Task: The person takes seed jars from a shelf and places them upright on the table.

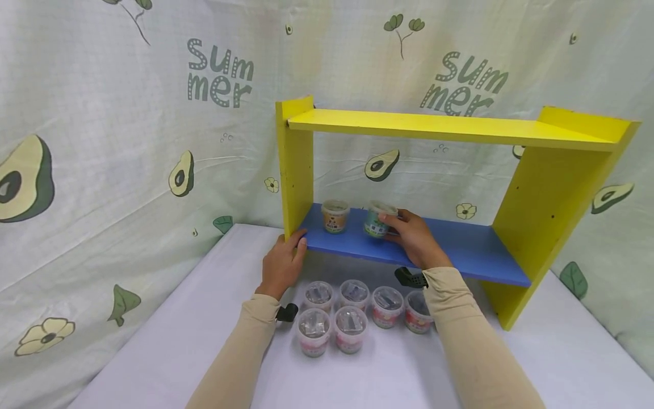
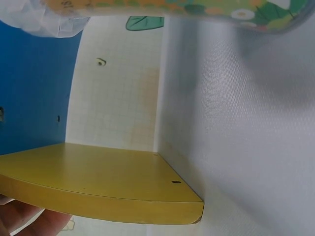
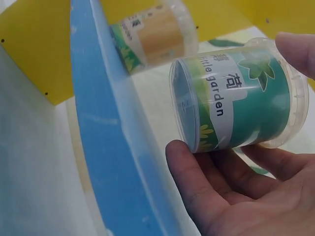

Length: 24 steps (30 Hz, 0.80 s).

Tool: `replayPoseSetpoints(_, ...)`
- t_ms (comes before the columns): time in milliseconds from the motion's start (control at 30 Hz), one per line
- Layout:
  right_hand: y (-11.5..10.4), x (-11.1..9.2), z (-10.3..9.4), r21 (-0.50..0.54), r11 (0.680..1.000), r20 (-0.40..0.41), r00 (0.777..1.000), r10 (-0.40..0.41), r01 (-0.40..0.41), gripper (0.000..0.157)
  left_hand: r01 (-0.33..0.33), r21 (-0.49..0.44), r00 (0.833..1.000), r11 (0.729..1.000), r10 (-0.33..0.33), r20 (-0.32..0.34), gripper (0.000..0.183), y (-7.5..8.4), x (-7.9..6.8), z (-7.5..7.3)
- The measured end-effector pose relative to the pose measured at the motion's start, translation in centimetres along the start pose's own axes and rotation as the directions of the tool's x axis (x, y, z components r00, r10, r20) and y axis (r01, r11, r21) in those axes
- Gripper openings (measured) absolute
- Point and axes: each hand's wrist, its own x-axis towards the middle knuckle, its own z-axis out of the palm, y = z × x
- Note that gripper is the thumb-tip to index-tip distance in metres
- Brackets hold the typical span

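Note:
My right hand [image 1: 416,238] grips a clear plastic tub with a green "little garden" label [image 1: 376,224], above the blue board [image 1: 337,243] of a yellow and blue shelf unit [image 1: 294,182]. In the right wrist view the tub [image 3: 261,103] sits between thumb and fingers, its base apart from the board. A second tub, orange-labelled [image 1: 335,220], stands upright on the board to the left. My left hand [image 1: 281,267] holds the front edge of the unit's left side panel, near the blue board. The left wrist view shows some of its fingers [image 2: 42,223] beside the yellow panel [image 2: 113,177].
On the white table [image 1: 194,318], below and in front of the shelf, stand several pink-labelled lidded tubs [image 1: 349,329]. The yellow top board [image 1: 434,126] spans above the blue one. A printed cloth [image 1: 235,136] hangs behind.

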Motion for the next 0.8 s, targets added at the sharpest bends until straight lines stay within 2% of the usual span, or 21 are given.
replayPoseSetpoints(233, -0.4, -1.5, 0.2, -0.014, 0.998, 0.024, 0.998, -0.066, 0.067, 0.075, 0.012, 0.000, 1.000, 1.000, -0.012, 0.011, 0.047, 0.1, 0.1, 0.0)
replayPoseSetpoints(467, -0.4, -2.3, 0.2, -0.022, 0.997, 0.019, 0.997, -0.073, 0.073, 0.076, 0.021, -0.009, 1.000, 1.000, -0.021, 0.001, 0.046, -0.2, -0.2, 0.2)
replayPoseSetpoints(800, -0.2, -4.2, 0.0, -0.024, 0.992, -0.002, 0.993, -0.122, 0.122, 0.067, 0.016, -0.009, 1.000, 1.000, -0.016, -0.005, 0.044, -0.1, 0.0, 0.4)
